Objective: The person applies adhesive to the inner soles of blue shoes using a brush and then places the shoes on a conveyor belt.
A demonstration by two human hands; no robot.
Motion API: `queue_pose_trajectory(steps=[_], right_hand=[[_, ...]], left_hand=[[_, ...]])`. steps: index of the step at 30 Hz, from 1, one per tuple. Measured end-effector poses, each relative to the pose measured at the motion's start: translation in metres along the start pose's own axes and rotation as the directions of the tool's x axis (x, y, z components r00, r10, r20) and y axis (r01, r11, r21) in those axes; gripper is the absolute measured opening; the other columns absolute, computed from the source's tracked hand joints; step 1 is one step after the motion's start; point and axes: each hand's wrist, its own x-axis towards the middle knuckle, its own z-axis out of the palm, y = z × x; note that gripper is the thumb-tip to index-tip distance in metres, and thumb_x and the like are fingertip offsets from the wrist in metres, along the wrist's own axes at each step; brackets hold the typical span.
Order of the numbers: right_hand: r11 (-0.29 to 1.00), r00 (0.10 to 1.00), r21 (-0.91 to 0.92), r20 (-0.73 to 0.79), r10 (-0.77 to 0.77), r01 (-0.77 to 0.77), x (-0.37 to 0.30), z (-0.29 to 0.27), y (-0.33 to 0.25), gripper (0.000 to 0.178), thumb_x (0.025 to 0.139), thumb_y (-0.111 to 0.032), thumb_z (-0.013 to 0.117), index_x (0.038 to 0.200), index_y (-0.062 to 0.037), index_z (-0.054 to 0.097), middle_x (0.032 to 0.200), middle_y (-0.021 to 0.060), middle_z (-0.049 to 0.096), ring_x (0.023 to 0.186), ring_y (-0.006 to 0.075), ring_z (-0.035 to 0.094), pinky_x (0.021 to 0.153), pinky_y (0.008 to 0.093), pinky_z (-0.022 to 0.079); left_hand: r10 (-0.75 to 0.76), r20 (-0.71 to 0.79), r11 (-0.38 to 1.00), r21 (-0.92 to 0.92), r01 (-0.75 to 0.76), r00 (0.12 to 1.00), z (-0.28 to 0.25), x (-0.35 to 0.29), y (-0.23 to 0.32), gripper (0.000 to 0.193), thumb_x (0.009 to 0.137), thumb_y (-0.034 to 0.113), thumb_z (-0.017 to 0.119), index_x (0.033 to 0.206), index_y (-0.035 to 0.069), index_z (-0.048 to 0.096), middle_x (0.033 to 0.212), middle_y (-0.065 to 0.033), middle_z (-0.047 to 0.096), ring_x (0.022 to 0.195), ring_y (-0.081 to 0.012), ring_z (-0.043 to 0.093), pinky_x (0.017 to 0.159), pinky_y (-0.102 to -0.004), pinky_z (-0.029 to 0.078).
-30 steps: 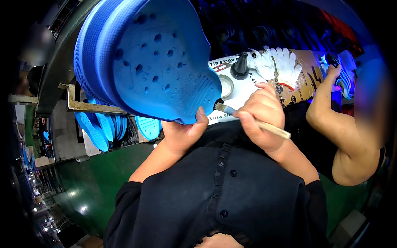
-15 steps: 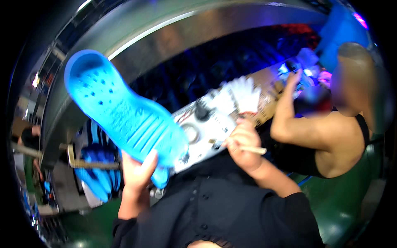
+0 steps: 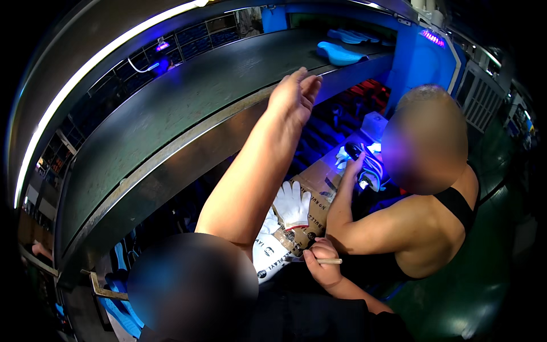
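My left hand (image 3: 293,97) is stretched out over the near edge of a dark conveyor belt (image 3: 228,80). Its fingers are extended, slightly bent, and hold nothing. Beyond the fingertips, toward the far right of the belt, lies a light blue shoe sole (image 3: 341,55); more blue soles (image 3: 354,37) lie behind it. Low in front of my body, my right hand (image 3: 322,265) is closed round a slim brush (image 3: 330,261) with a pale wooden handle. White gloves (image 3: 293,206) rest just above that hand, on printed cardboard (image 3: 314,215) and beside a white printed sheet (image 3: 268,253).
A co-worker (image 3: 399,233) sits close on my right, holding a dark shoe (image 3: 364,165) under a violet light. The belt's metal side rail (image 3: 148,174) runs diagonally before me. More blue soles (image 3: 122,310) hang at lower left. A blurred dark shape hides part of the lower left.
My left hand has let go of the big blue sole and moved up and right, over the belt. The view has swung toward the belt. My right hand still holds the brush.
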Motion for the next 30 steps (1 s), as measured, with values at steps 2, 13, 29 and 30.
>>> queue_pose_trajectory(steps=[2, 13, 29, 30], right_hand=[[1.0, 0.999, -0.002, -0.042, 0.027, -0.027, -0.003, -0.006, 0.006, 0.023, 0.085, -0.014, 0.061, 0.063, -0.0062, 0.062, 0.06, 0.0081, 0.058, 0.063, 0.0266, 0.056, 0.082, 0.0411, 0.043], [0.976, 0.993, 0.184, -0.015, 0.119, -0.115, -0.011, 0.025, 0.02, 0.022, 0.086, -0.008, 0.059, 0.065, -0.0034, 0.062, 0.062, 0.0096, 0.058, 0.061, 0.0273, 0.056, 0.066, 0.0363, 0.042], [0.845, 0.888, 0.289, 0.245, 0.388, -0.449, -0.004, 0.099, 0.006, 0.017, 0.089, -0.011, 0.06, 0.079, 0.0008, 0.066, 0.067, 0.006, 0.062, 0.062, 0.014, 0.057, 0.058, 0.0291, 0.045], [0.869, 0.906, 0.273, 0.229, 0.357, -0.412, -0.002, 0.099, 0.007, 0.018, 0.09, -0.012, 0.06, 0.079, 0.0008, 0.066, 0.067, 0.0053, 0.061, 0.062, 0.0121, 0.056, 0.058, 0.0277, 0.044]], left_hand=[[-0.077, 0.249, 0.992, -0.082, 0.1, 0.965, -0.01, -0.026, -0.023, 0.039, 0.089, 0.015, 0.062, 0.118, -0.002, 0.042, 0.105, -0.0229, 0.06, 0.096, -0.0293, 0.063, 0.085, -0.0331, 0.054], [0.415, -0.022, -0.051, 0.998, 0.048, 0.91, -0.34, -0.324, 0.031, 0.029, 0.082, 0.006, 0.063, 0.109, -0.001, 0.057, 0.092, -0.0119, 0.062, 0.083, -0.0229, 0.063, 0.079, -0.0313, 0.049], [0.602, -0.4, -0.405, 0.594, 0.695, 0.691, -0.416, -0.448, 0.051, 0.04, 0.076, 0.024, 0.067, 0.108, 0.006, 0.051, 0.074, -0.0172, 0.064, 0.071, -0.0369, 0.063, 0.064, -0.0454, 0.049], [0.576, -0.442, -0.408, 0.573, 0.711, 0.687, -0.418, -0.45, 0.056, 0.036, 0.076, 0.025, 0.066, 0.103, 0.005, 0.054, 0.074, -0.0177, 0.064, 0.072, -0.0368, 0.063, 0.065, -0.0448, 0.05]])
